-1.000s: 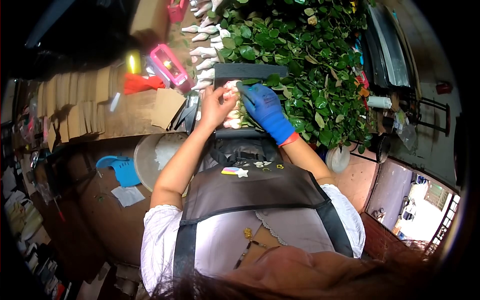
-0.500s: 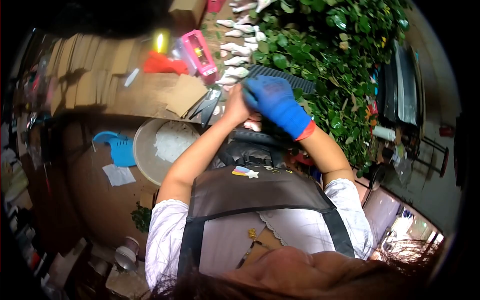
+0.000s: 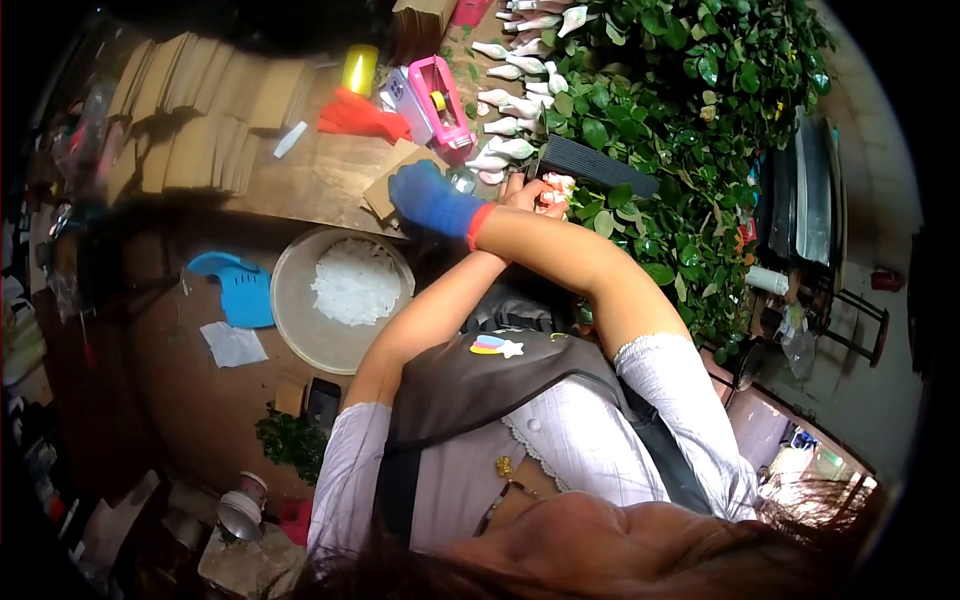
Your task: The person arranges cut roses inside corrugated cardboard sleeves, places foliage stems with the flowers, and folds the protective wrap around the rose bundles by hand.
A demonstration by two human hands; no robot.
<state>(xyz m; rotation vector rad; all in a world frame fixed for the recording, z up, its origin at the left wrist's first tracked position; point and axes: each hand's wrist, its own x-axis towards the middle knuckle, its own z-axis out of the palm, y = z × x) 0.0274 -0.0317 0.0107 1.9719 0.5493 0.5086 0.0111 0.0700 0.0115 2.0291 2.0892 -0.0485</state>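
My bare left hand [image 3: 522, 194] is at the table edge, its fingers closed around a few peach-pink roses [image 3: 557, 188]. Crossing over my left forearm, my right arm reaches to the left. My right hand [image 3: 432, 198], in a blue knitted glove with a red cuff, is over a piece of brown cardboard [image 3: 388, 190]; its fingers are smeared by motion. A small clear object [image 3: 462, 180] lies just beyond the glove. Beside the roses is a dark ribbed pad [image 3: 598, 166]. White-wrapped flower buds [image 3: 508, 150] lie in a column above my left hand.
Leafy green stems [image 3: 690, 130] are heaped on the right. A pink tape dispenser [image 3: 440, 105], a phone [image 3: 408, 105], red cloth [image 3: 365, 117], a yellow roll [image 3: 360, 70] and cardboard sheets [image 3: 205, 150] occupy the left. Below stands a round bin [image 3: 290, 310] holding white scraps.
My gloved right hand has left my left hand and swung left across my forearm, covering where black scissors lay. My left hand has shifted right, and the roses now show beside its fingers.
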